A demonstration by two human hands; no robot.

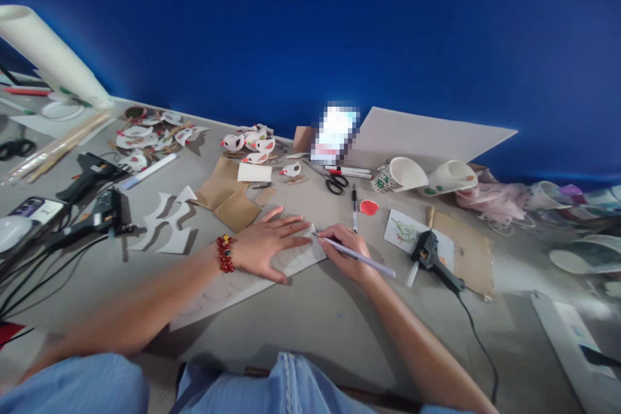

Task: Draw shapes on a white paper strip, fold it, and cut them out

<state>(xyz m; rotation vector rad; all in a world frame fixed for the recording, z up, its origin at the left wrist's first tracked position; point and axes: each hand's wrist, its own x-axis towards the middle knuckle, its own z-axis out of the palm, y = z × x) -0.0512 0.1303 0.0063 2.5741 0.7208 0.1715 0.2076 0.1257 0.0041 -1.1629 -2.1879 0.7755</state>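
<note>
My left hand (269, 246) lies flat with its fingers spread on a long white sheet of paper (218, 294), which bears faint curved pencil-like outlines. A red bead bracelet (225, 253) circles that wrist. At the right end of the sheet, my right hand (347, 249) is closed around a slim pale lilac pen (366, 260). The pen's tip rests at or just over the paper, near my left fingertips; whether it touches I cannot tell. Behind my left hand lie pieces of brown cardboard (237, 207). A black pen (354, 207) and a red rounded piece (369, 207) lie beyond my right hand.
Glue guns (99, 207) with cables lie at left, beside cut white paper shapes (167, 226). Small white paper birds (257, 142) stand at the back. Black-handled scissors (336, 184) lie near a lit phone (334, 136). Another glue gun (431, 255) lies right, near paper cups (407, 174).
</note>
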